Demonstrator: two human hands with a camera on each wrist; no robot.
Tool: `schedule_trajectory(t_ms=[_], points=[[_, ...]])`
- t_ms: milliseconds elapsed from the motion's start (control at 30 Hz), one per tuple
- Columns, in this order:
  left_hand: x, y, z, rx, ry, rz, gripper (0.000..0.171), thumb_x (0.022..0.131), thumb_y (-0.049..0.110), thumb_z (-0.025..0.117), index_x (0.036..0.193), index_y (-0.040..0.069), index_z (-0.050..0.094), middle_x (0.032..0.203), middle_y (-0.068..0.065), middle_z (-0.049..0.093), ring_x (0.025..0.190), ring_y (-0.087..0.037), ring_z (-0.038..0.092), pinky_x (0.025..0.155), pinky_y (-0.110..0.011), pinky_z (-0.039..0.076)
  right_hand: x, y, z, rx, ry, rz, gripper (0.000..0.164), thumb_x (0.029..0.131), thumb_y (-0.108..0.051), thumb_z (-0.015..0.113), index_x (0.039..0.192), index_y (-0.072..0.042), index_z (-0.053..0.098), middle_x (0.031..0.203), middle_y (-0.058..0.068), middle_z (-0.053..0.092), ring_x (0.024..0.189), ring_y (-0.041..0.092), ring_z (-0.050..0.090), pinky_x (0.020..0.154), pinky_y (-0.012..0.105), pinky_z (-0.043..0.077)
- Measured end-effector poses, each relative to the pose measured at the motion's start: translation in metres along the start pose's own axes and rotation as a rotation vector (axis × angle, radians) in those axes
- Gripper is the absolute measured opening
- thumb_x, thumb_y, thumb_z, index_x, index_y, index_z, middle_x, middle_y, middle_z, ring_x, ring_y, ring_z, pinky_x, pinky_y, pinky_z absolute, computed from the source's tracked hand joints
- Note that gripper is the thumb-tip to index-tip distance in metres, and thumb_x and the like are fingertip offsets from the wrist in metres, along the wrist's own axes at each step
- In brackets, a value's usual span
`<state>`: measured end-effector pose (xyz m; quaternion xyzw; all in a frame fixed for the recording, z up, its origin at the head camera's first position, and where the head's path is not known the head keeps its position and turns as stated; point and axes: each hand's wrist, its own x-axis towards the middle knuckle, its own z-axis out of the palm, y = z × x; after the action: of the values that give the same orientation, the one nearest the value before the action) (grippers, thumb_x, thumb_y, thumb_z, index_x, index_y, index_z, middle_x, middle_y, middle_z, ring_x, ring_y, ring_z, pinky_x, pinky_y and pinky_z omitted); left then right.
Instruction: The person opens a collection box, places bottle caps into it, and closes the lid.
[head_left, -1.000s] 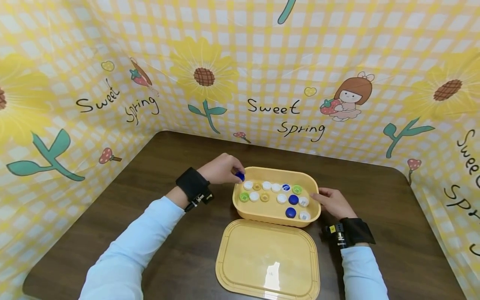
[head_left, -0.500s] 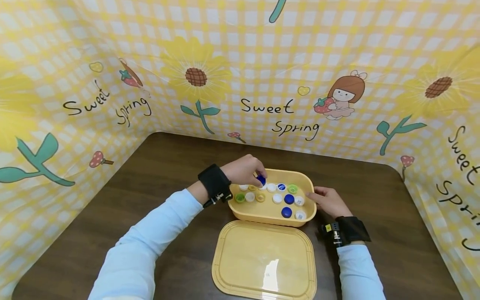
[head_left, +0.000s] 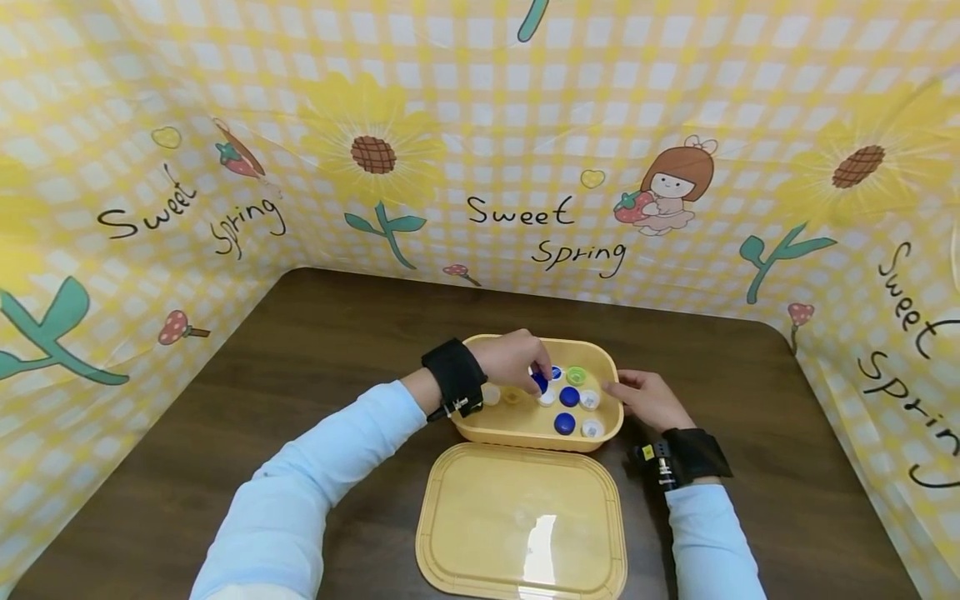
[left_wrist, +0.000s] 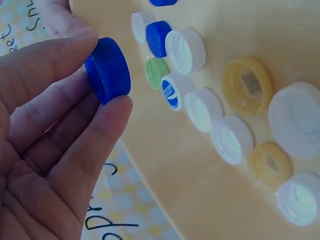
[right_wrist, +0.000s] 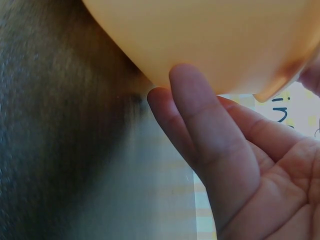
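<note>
My left hand (head_left: 512,358) reaches over the yellow plastic box (head_left: 517,436) and pinches a blue bottle cap (left_wrist: 109,70) between thumb and fingertips. In the left wrist view that cap is raised and tilted, apart from the others. Loose caps lie spread on the box floor: white caps (left_wrist: 186,51), yellow caps (left_wrist: 246,85), a green cap (head_left: 576,376) and blue caps (head_left: 565,423). Some are hidden under my left hand in the head view. My right hand (head_left: 652,402) holds the box's right end, its fingers (right_wrist: 200,110) against the outer wall.
A flat yellow lid (head_left: 517,521) lies on the dark wooden table (head_left: 360,333), just in front of the box. A checked cloth (head_left: 450,100) with printed flowers hangs behind and at both sides.
With the blue cap in its grip, my left hand has moved right from the box's left end to above its middle. The right hand keeps its place at the box's right end.
</note>
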<state>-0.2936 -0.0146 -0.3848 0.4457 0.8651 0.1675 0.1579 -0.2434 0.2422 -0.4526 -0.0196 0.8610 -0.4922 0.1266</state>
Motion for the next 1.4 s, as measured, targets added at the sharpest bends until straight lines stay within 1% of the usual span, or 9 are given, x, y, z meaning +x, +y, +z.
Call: schedule_trajectory(t_ms=[333,433,500,667,833,933,1100,1300,1400], points=[[0.010,0.001,0.012,-0.017,-0.090,-0.023,0.022,0.081,0.010,0.081,0.101,0.005,0.076,0.092,0.000,0.069,0.088,-0.014,0.062,0.078,-0.018,0.047,0.001,-0.001,0.000,0.011,-0.005,0.003,0.049,0.098,-0.025,0.058,0.133,0.009,0.052,0.119,0.025,0.061,0.097,0.026,0.063,0.078,0.034,0.056],[0.015,0.001,0.017,-0.001,-0.124,-0.024,0.022,0.080,0.012,0.081,0.101,0.006,0.076,0.094,-0.001,0.070,0.086,-0.013,0.060,0.076,-0.018,0.046,0.000,-0.001,0.000,0.018,-0.012,0.002,0.050,0.098,-0.026,0.059,0.132,0.009,0.052,0.118,0.025,0.061,0.098,0.026,0.063,0.079,0.034,0.056],[0.017,0.000,0.020,0.021,-0.143,-0.023,0.022,0.079,0.015,0.083,0.100,0.008,0.077,0.092,0.002,0.070,0.084,-0.010,0.059,0.075,-0.017,0.046,0.000,-0.002,-0.001,0.012,-0.018,-0.004,0.051,0.098,-0.027,0.058,0.132,0.010,0.051,0.119,0.025,0.060,0.099,0.027,0.063,0.079,0.035,0.056],[0.022,0.001,0.026,0.052,-0.175,-0.002,0.021,0.076,0.018,0.085,0.095,0.012,0.078,0.083,0.009,0.066,0.079,-0.006,0.057,0.071,-0.016,0.046,-0.001,-0.002,-0.001,0.007,-0.013,-0.003,0.051,0.098,-0.026,0.058,0.133,0.010,0.051,0.120,0.026,0.060,0.100,0.028,0.062,0.079,0.035,0.056],[0.024,0.001,0.031,0.050,-0.203,0.018,0.016,0.075,0.018,0.086,0.089,0.014,0.078,0.080,0.010,0.066,0.076,-0.006,0.058,0.069,-0.015,0.046,0.001,-0.001,-0.001,0.013,-0.011,-0.016,0.049,0.098,-0.024,0.058,0.132,0.010,0.051,0.119,0.026,0.060,0.099,0.028,0.063,0.078,0.035,0.056],[0.025,0.001,0.034,0.051,-0.224,0.017,0.015,0.076,0.018,0.086,0.089,0.014,0.078,0.080,0.009,0.067,0.075,-0.006,0.058,0.068,-0.015,0.046,0.002,0.000,-0.001,0.016,-0.010,-0.013,0.048,0.098,-0.024,0.058,0.132,0.010,0.052,0.119,0.025,0.061,0.099,0.027,0.063,0.078,0.034,0.056],[0.027,0.004,0.034,0.096,-0.257,0.016,0.016,0.078,0.018,0.084,0.092,0.013,0.079,0.083,0.007,0.068,0.075,-0.007,0.057,0.068,-0.016,0.046,0.002,0.000,-0.002,0.013,-0.007,-0.005,0.048,0.098,-0.025,0.058,0.132,0.009,0.052,0.119,0.024,0.061,0.099,0.026,0.063,0.078,0.034,0.056],[0.027,0.010,0.035,0.229,-0.259,0.056,0.016,0.078,0.015,0.084,0.093,0.013,0.079,0.083,0.008,0.068,0.075,-0.007,0.056,0.066,-0.015,0.045,0.002,0.000,-0.001,0.043,-0.012,0.006,0.048,0.098,-0.024,0.058,0.132,0.009,0.052,0.119,0.025,0.061,0.100,0.027,0.063,0.078,0.034,0.056],[0.025,0.013,0.038,0.273,-0.259,0.053,0.016,0.077,0.015,0.085,0.092,0.013,0.079,0.081,0.008,0.067,0.074,-0.008,0.055,0.066,-0.015,0.044,0.001,0.000,0.002,0.057,-0.015,0.006,0.048,0.098,-0.024,0.058,0.132,0.009,0.052,0.120,0.025,0.061,0.101,0.028,0.063,0.078,0.035,0.056]])
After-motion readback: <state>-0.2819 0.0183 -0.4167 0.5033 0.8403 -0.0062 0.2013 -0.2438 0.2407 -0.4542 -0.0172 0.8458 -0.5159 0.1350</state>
